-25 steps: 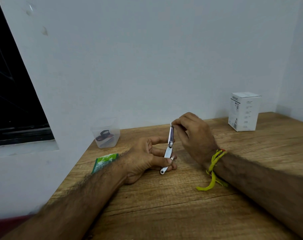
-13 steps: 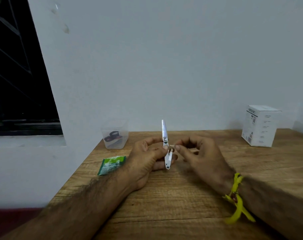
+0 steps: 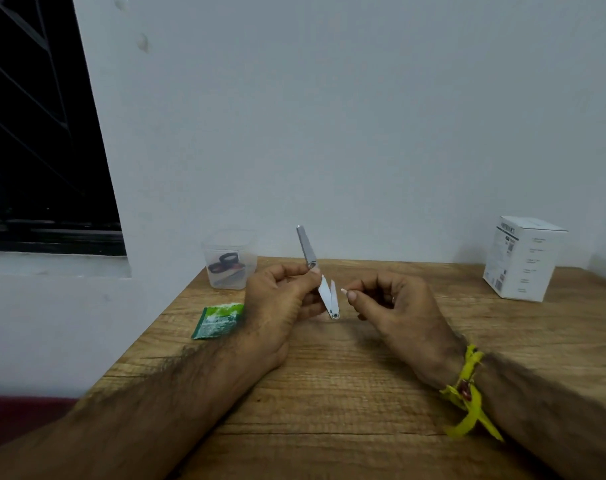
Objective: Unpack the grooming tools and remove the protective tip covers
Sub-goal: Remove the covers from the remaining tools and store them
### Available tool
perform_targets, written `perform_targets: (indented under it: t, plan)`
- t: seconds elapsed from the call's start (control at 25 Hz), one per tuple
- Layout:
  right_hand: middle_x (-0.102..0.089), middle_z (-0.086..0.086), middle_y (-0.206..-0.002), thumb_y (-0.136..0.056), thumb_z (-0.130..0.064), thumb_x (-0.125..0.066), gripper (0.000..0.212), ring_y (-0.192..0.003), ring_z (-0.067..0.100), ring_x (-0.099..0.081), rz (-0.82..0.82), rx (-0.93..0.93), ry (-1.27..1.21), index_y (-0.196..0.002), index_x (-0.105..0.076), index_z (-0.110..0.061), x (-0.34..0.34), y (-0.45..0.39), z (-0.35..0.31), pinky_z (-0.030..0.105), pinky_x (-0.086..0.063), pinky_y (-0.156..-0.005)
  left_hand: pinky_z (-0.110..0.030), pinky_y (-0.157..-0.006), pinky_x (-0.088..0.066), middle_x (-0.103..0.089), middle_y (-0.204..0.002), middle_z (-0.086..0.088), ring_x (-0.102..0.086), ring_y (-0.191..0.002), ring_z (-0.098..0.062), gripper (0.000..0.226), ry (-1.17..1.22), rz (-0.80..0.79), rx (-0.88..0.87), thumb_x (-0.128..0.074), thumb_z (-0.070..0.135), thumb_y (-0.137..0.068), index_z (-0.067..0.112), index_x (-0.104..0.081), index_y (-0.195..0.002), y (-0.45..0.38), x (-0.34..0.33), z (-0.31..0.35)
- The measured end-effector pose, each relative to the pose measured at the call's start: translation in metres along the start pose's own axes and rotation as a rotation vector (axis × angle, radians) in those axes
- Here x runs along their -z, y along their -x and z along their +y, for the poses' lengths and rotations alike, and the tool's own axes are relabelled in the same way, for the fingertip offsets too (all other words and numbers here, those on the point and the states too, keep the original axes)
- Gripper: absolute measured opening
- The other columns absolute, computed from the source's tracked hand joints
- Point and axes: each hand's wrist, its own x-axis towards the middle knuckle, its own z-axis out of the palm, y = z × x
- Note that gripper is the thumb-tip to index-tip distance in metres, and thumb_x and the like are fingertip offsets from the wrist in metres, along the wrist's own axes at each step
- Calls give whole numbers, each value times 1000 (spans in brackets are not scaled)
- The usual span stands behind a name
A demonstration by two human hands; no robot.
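Fingers of the left hand (image 3: 277, 299) still pinch the metal grooming tool (image 3: 320, 275) upright above the tabletop (image 3: 329, 393). Half a second ago the right hand (image 3: 395, 306) touched it; now it is apart, fingertips pinched, perhaps around a removed tip cover, too small to tell.

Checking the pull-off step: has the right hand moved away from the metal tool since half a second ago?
Yes. The right hand has drawn rightward, toward the white box, leaving a gap beside the metal tool.
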Motion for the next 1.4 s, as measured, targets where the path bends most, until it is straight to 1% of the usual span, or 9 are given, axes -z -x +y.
perform_targets:
  t: [0.12, 0.2, 0.32, 0.48, 0.68, 1.0, 1.12, 1.28, 1.4]
  plan:
    - [-74, -6, -73, -87, -12, -74, 10, -65, 0, -65, 23, -34, 11, -83, -77, -20, 0, 0, 3, 21, -54, -63, -22, -43, -49, -79, -81, -5, -77, -68, -21, 15, -70, 134, -75, -77, 11, -88, 6, -68, -98, -6, 6, 3]
    - [-75, -9, -80, -88, -15, -74, 9, -74, 3, -69, 42, 1, 0, -86, -76, -23, 1, 0, 3, 23, -56, -68, -21, -40, -45, -79, -80, -4, -77, -67, -22, 14, -153, 118, -117, -76, 12, -88, 7, -66, -98, -6, 8, 3]
    - [-76, -9, -93, -89, -15, -73, 7, -88, 8, -71, 2, 36, -59, -89, -76, -22, 2, -2, 2, 31, -59, -79, -24, -46, -51, -78, -78, -9, -76, -65, -23, 13, -247, -23, -115, -76, 14, -89, 7, -67, -95, -3, 4, 0]
    - [-77, -7, -95, -91, -9, -69, 11, -93, 10, -72, -136, 133, -29, -95, -76, -17, 1, -2, -1, 25, -57, -80, -27, -56, -60, -77, -77, -15, -75, -66, -24, 10, -256, -88, -104, -76, 11, -88, 3, -70, -90, -1, 1, -1]
    - [-73, -11, -91, -90, -2, -67, 18, -88, 12, -68, -186, 402, 276, -95, -73, -18, 4, 1, -5, 26, -55, -78, -27, -57, -60, -76, -77, -15, -76, -67, -25, 10, -252, -86, -127, -77, 9, -87, 2, -71, -88, -2, 2, -2]
    - [-66, -13, -84, -93, -12, -65, 9, -82, 8, -62, -78, 361, 373, -94, -69, -21, 6, 3, 0, 23, -49, -71, -38, -71, -63, -73, -64, 0, -75, -60, -18, 11, -186, 284, -191, -71, 12, -91, 4, -66, -85, -14, 8, 0]
    - [-65, -17, -83, -95, -19, -63, 9, -83, 7, -62, -143, 362, 413, -95, -67, -27, 3, 8, -3, 22, -49, -69, -41, -77, -63, -72, -74, -5, -76, -61, -17, 11, -122, 388, -166, -66, 10, -93, 0, -63, -89, -21, 14, 4]
    - [-67, -15, -91, -94, -17, -63, 9, -88, 8, -64, -10, 369, 359, -97, -68, -23, 4, 6, -4, 29, -53, -70, -34, -65, -63, -74, -77, -11, -77, -65, -25, 19, -66, 201, -104, -64, 16, -97, -2, -65, -90, -14, 7, 0]
    - [-66, -9, -89, -92, -8, -66, 9, -86, 10, -62, 96, 404, 376, -94, -69, -16, 6, 1, -2, 34, -54, -68, -32, -58, -62, -74, -69, -6, -75, -60, -25, 20, -183, 30, -156, -66, 19, -97, 1, -67, -88, -6, 2, -4]
